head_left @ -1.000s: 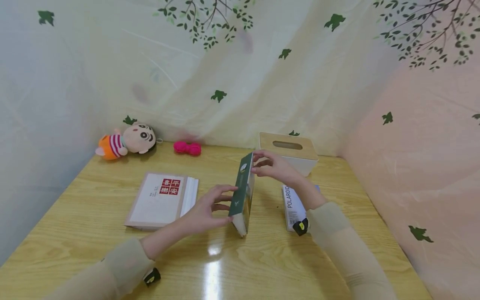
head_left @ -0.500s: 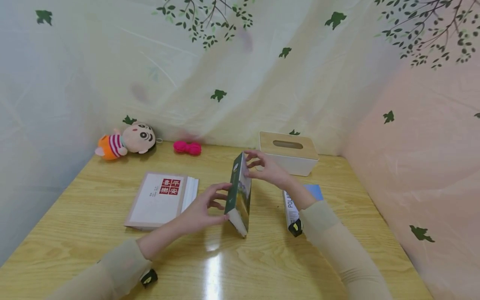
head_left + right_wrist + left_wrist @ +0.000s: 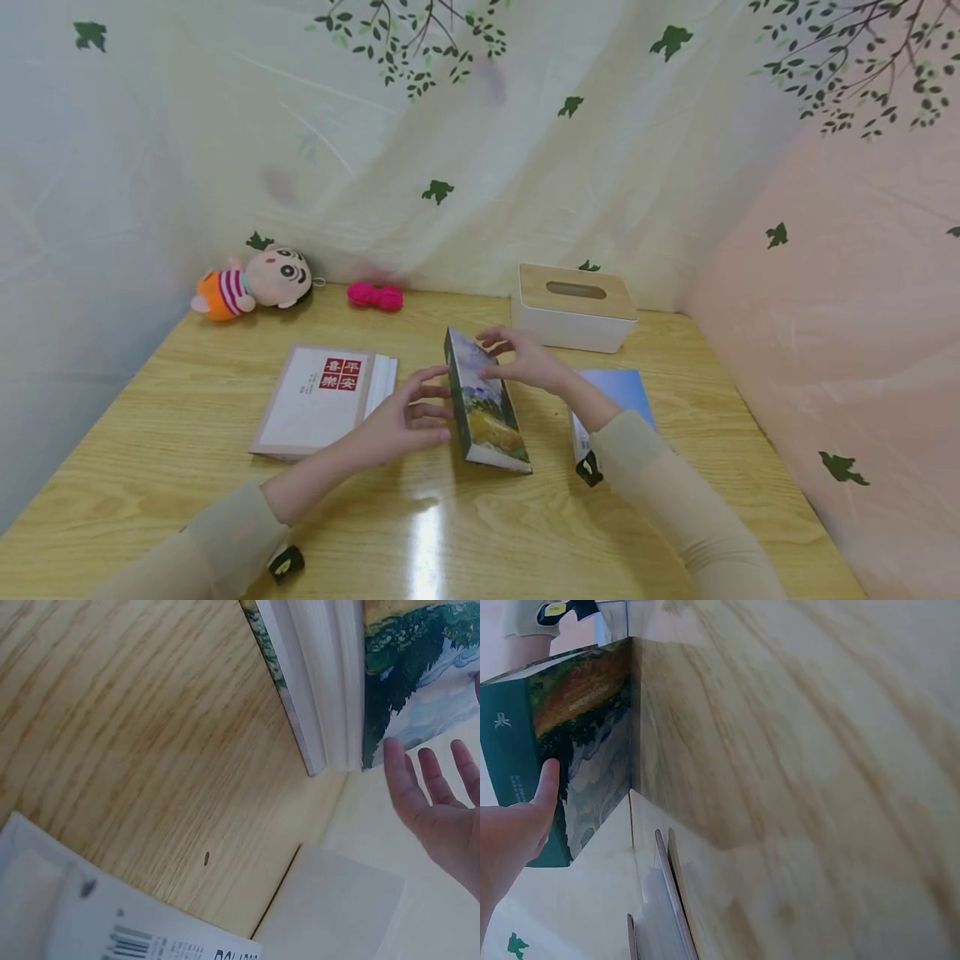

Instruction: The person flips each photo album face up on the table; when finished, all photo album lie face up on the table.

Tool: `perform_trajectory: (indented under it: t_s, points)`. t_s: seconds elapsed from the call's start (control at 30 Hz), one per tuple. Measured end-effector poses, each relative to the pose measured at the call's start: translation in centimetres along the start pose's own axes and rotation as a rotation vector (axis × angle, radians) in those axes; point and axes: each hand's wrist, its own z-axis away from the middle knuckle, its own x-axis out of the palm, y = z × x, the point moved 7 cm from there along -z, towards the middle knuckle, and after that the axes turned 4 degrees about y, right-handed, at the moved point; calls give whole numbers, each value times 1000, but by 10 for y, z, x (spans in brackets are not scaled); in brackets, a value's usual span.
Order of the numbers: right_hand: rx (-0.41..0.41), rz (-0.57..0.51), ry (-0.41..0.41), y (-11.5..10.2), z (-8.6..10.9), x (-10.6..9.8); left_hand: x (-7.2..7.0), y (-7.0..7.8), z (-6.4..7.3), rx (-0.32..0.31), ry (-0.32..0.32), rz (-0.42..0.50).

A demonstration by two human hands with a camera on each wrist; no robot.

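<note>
Into the head view and straight to the painted-cover book [image 3: 487, 408], midway along the table [image 3: 360, 525] and between two hands: just right of the left hand [image 3: 393, 425], just left of and nearer than the right hand [image 3: 528, 362]. Tilted, not flat, with spine raised to the left and cover turned up toward the right; long axis running near to far, slightly aslant, so crosswise to the left fingertips. Hard to pick a nearer hand: left fingers spread at the spine, not wrapped round; right thumb at the cover, other fingers apart, close by the far end. Quick count: one pale book [image 3: 311, 417] with red characters at left, one blue-and-white item [image 3: 622, 392] partly hidden at right, one tissue box [image 3: 570, 329], one plush doll [image 3: 247, 283], one pink bow-shaped thing [image 3: 375, 297] along the back. Over to the left wrist: one finger plainly laid along the border of spine and cover; no telling about the thumb here. Leaning over the wood, seemingly down on the long edge opposite the spine. Across to the right wrist: page edges facing the lens, fingers well spread beside the cover's end, nothing clamped. Touching, or just short? Cannot tell for each fingertip.
</note>
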Motion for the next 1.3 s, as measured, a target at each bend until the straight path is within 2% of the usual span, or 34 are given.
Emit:
perform_trajectory:
  t_s: [0.13, 0.2, 0.37, 0.57, 0.73, 0.97, 1.1, 1.3]
  points:
    - [39, 39, 33, 5, 2, 3, -1, -3, -1, -70, 16, 91]
    - [73, 40, 44, 8, 2, 5, -2, -4, -2, -87, 31, 100]
    - [161, 15, 48, 16, 6, 9, -5, -6, -4, -106, 66, 61]
    - [204, -2, 48, 20, 10, 9, -10, -7, -6, -108, 80, 13]
    - [220, 1, 22, 25, 13, 9, -14, -10, -8, -139, 70, 6]
    - [206, 123, -38, 30, 17, 10, -19, -19, -9, -178, 60, -27]
    - [184, 81, -61, 32, 19, 12, -23, -24, -9, -211, 55, -56]
    - [212, 35, -69, 36, 22, 13, -27, -31, -12, -234, 45, -94]
